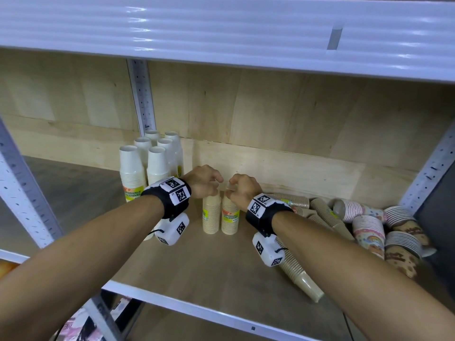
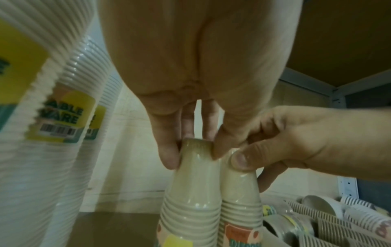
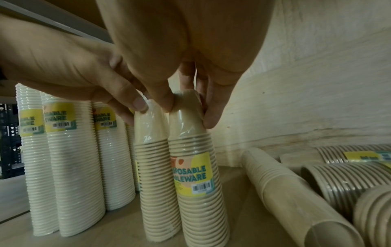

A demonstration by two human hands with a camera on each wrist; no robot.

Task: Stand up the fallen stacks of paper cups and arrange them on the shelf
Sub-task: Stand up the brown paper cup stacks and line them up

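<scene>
Two wrapped stacks of beige cups stand side by side mid-shelf. My left hand pinches the top of the left beige stack between thumb and fingers. My right hand pinches the top of the right beige stack, which bears a yellow label. Several white cup stacks stand upright at the back left. More beige stacks lie fallen to the right.
Fallen patterned cup stacks are piled in the right corner against the metal upright. The wooden shelf board has bare room in front. The upper shelf hangs close overhead.
</scene>
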